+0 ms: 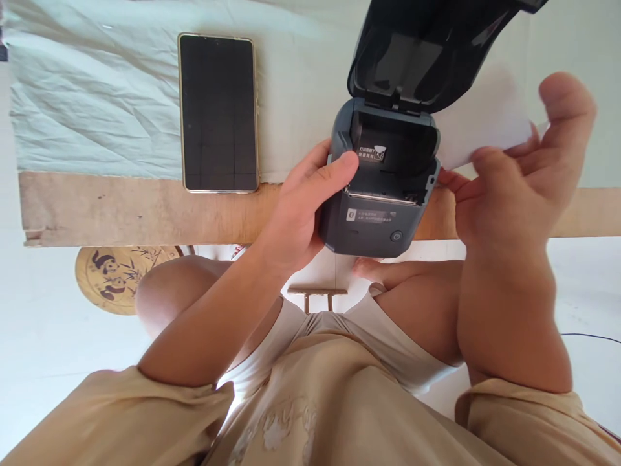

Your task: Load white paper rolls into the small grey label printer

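Two bare hands at a small dark printer (378,194), which sits at the table's (121,207) front wooden edge, lid (427,45) swung up and back, paper bay open and dark inside. Left hand (301,213) wraps the printer's left side, thumb over the bay rim, fingers curled round the body: clamped on it. Right hand (514,175) is just right of the printer, fingers loosely bent, pinching a white paper (485,123) between thumb and fingertips; paper blurred, its lower left corner near the bay's right edge, can't tell if touching. Power btn and a label on the printer's front face. Phone (218,113), screen dark, lies flat on pale cloth (97,97) left of the printer, well apart from both hands. Below the table edge: knees, beige shirt, round panda-print item (111,275) on the floor at left.
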`<state>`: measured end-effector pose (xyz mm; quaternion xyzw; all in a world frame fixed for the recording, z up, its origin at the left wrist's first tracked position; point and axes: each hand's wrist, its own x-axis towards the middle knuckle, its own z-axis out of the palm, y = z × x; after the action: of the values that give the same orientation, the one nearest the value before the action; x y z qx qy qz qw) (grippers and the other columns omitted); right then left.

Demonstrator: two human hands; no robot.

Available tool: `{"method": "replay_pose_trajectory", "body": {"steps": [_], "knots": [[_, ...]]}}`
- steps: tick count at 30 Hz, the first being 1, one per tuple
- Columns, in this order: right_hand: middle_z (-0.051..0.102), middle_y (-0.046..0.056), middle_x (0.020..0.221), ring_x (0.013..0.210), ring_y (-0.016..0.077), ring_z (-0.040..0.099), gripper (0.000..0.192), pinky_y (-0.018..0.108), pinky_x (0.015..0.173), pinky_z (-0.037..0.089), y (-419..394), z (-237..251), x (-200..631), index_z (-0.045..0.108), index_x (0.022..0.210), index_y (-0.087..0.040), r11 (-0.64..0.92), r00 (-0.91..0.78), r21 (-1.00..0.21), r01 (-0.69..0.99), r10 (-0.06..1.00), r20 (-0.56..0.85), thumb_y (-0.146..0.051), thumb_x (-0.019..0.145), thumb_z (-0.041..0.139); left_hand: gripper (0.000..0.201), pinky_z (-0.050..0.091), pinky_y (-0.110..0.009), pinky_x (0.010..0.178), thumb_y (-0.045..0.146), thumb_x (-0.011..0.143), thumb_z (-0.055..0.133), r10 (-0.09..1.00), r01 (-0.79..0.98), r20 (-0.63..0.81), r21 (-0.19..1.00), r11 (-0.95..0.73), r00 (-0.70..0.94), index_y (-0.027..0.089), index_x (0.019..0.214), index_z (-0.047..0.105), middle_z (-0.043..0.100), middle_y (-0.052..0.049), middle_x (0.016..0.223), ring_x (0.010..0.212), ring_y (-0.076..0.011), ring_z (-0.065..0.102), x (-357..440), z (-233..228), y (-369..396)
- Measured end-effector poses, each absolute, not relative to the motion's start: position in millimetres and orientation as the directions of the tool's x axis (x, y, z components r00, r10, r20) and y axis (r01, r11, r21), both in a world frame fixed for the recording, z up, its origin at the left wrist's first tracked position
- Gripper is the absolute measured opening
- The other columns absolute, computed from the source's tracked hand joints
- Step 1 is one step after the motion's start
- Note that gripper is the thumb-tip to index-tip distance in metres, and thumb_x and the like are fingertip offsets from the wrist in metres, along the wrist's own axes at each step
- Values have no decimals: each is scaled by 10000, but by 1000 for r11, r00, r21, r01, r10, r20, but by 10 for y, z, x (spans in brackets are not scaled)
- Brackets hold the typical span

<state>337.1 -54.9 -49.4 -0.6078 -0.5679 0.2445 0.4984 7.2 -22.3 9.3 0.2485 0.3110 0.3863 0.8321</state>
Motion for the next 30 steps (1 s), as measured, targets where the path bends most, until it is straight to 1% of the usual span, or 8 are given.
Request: {"method": "replay_pose_trajectory", "body": {"steps": [3,5,9,15,18,21,26,30], "knots": [[813,70,1422,1220,307,878,640,488,783,769,-557,-327,3405,810,1518,-405,-84,156,-987,140,986,-62,-556,928,1008,178,677,-361,864,414,1129,874,796,-508,-315,635,582,517,241,1109,840,831,-15,1020,990,-223,860,79,83,-217],[834,62,1420,1238,285,872,563,458,818,786,-565,-243,3317,872,1393,-367,-153,162,-987,42,976,-145,-523,890,1072,183,675,-344,838,404,1133,871,819,-542,-305,630,557,486,233,1072,854,838,-13,993,948,-209,853,95,63,-220],[841,-38,1467,1207,226,847,670,346,754,702,-562,-136,3047,879,1349,-430,-118,276,-987,-109,950,-144,-386,753,1180,178,692,-303,827,377,1165,849,832,-592,-274,597,541,483,227,1085,898,852,-4,957,947,-205,880,104,19,-237],[825,54,1246,1090,254,770,467,413,762,762,-577,89,2861,887,1076,-365,-268,340,-949,-169,888,-311,-381,660,1099,202,679,-307,816,399,1163,841,827,-578,-261,611,541,497,222,1083,898,873,-24,998,978,-223,891,113,24,-248],[810,21,1238,1102,234,766,573,372,735,743,-573,109,2842,882,1136,-416,-264,385,-953,-148,872,-302,-353,629,1141,280,663,-300,783,485,1146,878,845,-575,-278,632,519,457,231,1033,909,850,-20,948,926,-219,872,144,33,-247],[806,24,1196,1061,226,793,749,349,671,706,-534,50,2894,864,1236,-352,-233,386,-946,-224,870,-306,-335,556,1180,284,671,-291,774,497,1140,896,842,-584,-270,621,523,466,240,1027,933,840,-16,930,895,-210,850,146,14,-245],[825,99,1134,1048,275,830,636,358,647,696,-506,-10,2969,750,985,-255,-247,346,-927,-283,875,-339,-449,548,1170,244,701,-269,784,438,1156,870,840,-619,-238,584,525,488,238,1053,965,856,-21,956,902,-195,852,115,-34,-248],[840,73,1184,1043,216,844,687,296,693,719,-561,15,2852,817,1162,-257,-228,397,-925,-304,852,-340,-449,626,1201,215,699,-274,787,442,1116,924,839,-599,-248,605,525,485,250,1027,960,828,-6,919,900,-197,856,120,-18,-254]]}}
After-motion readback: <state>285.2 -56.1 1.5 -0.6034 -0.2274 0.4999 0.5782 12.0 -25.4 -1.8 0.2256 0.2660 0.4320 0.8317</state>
